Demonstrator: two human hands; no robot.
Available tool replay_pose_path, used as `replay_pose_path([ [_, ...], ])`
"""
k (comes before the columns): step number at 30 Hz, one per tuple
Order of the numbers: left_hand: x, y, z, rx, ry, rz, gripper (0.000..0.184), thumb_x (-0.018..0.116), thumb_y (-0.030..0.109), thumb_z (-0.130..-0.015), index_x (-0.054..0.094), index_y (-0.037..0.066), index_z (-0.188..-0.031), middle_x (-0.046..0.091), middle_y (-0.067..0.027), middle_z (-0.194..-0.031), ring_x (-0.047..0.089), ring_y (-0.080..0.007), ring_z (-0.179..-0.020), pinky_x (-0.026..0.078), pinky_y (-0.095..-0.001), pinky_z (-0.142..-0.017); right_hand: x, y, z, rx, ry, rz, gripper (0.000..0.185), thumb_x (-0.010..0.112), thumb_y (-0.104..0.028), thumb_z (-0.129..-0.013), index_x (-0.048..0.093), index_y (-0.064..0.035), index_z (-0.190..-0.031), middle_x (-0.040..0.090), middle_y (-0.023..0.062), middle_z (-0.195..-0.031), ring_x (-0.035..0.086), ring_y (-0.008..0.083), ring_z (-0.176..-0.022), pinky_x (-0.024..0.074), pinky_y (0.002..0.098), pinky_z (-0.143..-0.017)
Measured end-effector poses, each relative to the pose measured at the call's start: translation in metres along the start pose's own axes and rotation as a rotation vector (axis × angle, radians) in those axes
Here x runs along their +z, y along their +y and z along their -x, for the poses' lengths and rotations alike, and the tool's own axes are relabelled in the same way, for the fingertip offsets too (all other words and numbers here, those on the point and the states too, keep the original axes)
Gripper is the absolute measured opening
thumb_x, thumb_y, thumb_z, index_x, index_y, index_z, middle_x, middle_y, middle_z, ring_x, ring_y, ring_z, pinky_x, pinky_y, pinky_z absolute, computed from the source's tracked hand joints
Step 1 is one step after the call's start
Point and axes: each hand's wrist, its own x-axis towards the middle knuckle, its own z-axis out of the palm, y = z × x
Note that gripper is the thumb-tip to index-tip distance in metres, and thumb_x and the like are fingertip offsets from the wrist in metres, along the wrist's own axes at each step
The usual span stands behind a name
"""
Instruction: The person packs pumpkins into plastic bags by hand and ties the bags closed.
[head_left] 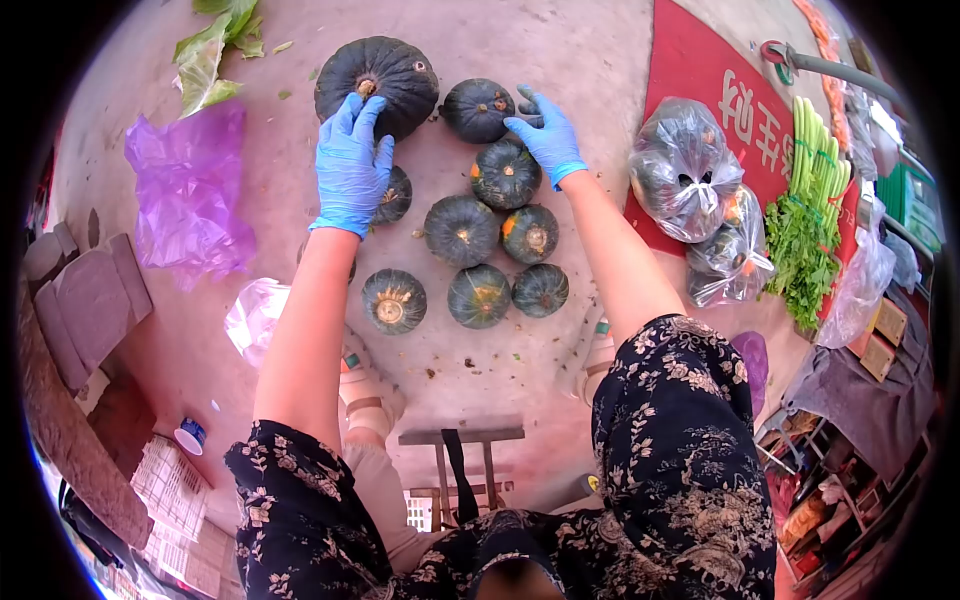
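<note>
Pale pinkish floor (560,45) — small, round, dark-green pumpkins (461,231), clustered. Blue-gloved left hand (352,170), arm extended: fingertips at the large dark-green pumpkin (400,72), grip unclear. Blue-gloved right hand (548,140) — fingers spread, beside smaller pumpkins.

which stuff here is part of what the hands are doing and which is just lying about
Seemingly part of it:
large dark pumpkin, left hand on it
smaller loose pumpkins, right hand by two of them
perhaps the bagged pumpkins

Probably just lying about:
leafy green stalks
torn leaves
purple plastic
blue-and-white tub
</note>
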Motion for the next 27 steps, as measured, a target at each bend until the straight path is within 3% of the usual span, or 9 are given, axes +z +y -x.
replay_pose_path([
  [3,0.012,0.041,-0.001,0.055,-0.197,0.087,0.049,0.065,0.018,-0.077,0.049,0.014,-0.123,0.057,-0.0145,-0.110,0.056,-0.0291,-0.098,0.046,-0.0383,-0.083,-0.002,-0.007,-0.001,-0.285,-0.039,0.369,0.070,0.072,-0.029,-0.070,0.043,-0.0192,-0.132,0.055,0.0134,-0.111,0.059,0.0263,-0.092,0.0484,0.0353,-0.082],
  [7,0.056,0.064,-0.016,-0.210,-0.412,0.142,0.069,0.067,0.026,-0.076,0.033,0.015,-0.135,0.059,-0.0165,-0.101,0.060,-0.0331,-0.088,0.048,-0.0404,-0.076,-0.013,-0.026,-0.008,-0.383,-0.224,0.624,0.068,0.070,-0.029,-0.071,0.040,-0.0245,-0.132,0.055,0.0118,-0.099,0.057,0.0306,-0.092,0.0480,0.0370,-0.080],
  [14,0.084,0.062,-0.024,-0.334,-0.491,0.094,0.070,0.065,0.025,-0.077,0.030,0.019,-0.137,0.061,-0.0175,-0.095,0.061,-0.0338,-0.084,0.049,-0.0421,-0.073,-0.022,-0.021,-0.012,-0.703,-0.245,0.888,0.027,0.068,-0.027,-0.071,0.056,-0.0125,-0.091,0.057,0.0086,-0.092,0.057,0.0276,-0.084,0.0479,0.0375,-0.071],
  [18,0.074,0.053,-0.020,-0.369,-0.473,0.185,0.055,0.062,0.022,-0.079,0.040,0.016,-0.129,0.062,-0.0157,-0.090,0.062,-0.0320,-0.082,0.049,-0.0414,-0.073,-0.049,-0.002,0.004,-0.276,0.046,0.645,0.031,0.067,-0.038,-0.069,0.060,-0.0089,-0.077,0.059,0.0085,-0.089,0.057,0.0271,-0.082,0.0468,0.0380,-0.072],
  [21,0.044,0.043,-0.006,-0.370,-0.419,0.433,0.035,0.061,0.021,-0.080,0.053,0.011,-0.113,0.064,-0.0130,-0.083,0.063,-0.0289,-0.076,0.050,-0.0385,-0.070,-0.069,0.019,0.008,0.137,0.027,0.490,0.036,0.065,-0.039,-0.069,0.063,-0.0063,-0.082,0.059,0.0151,-0.102,0.055,0.0304,-0.091,0.0455,0.0373,-0.079],
  [23,0.003,0.038,0.004,-0.448,-0.452,0.448,0.030,0.062,0.016,-0.082,0.058,0.010,-0.111,0.063,-0.0091,-0.082,0.061,-0.0146,-0.072,0.049,-0.0286,-0.069,-0.071,0.030,0.019,-0.063,0.165,0.701,0.040,0.065,-0.041,-0.070,0.064,-0.0040,-0.084,0.055,0.0210,-0.110,0.053,0.0335,-0.098,0.0437,0.0385,-0.084],
  [24,-0.017,0.031,0.010,-0.442,-0.450,0.474,0.029,0.062,0.016,-0.082,0.058,0.009,-0.110,0.063,-0.0082,-0.083,0.060,-0.0125,-0.073,0.048,-0.0276,-0.070,-0.069,0.033,0.021,-0.176,0.239,0.797,0.042,0.065,-0.042,-0.071,0.065,-0.0028,-0.086,0.053,0.0239,-0.115,0.051,0.0351,-0.101,0.0429,0.0390,-0.086],
  [26,-0.048,0.005,0.027,-0.464,-0.419,0.505,0.029,0.062,0.014,-0.084,0.057,0.008,-0.112,0.063,-0.0058,-0.084,0.057,-0.0079,-0.075,0.047,-0.0256,-0.071,-0.060,0.056,0.021,-0.132,0.241,0.828,0.043,0.063,-0.044,-0.073,0.065,-0.0019,-0.079,0.051,0.0276,-0.117,0.049,0.0378,-0.105,0.0413,0.0400,-0.088],
  [27,-0.063,-0.008,0.036,-0.441,-0.376,0.434,0.029,0.062,0.016,-0.083,0.058,0.009,-0.111,0.063,-0.0091,-0.078,0.061,-0.0140,-0.070,0.049,-0.0284,-0.068,-0.064,0.034,0.027,-0.049,0.113,0.727,0.046,0.063,-0.045,-0.073,0.063,-0.0011,-0.088,0.049,0.0277,-0.120,0.047,0.0379,-0.108,0.0400,0.0399,-0.090],
])
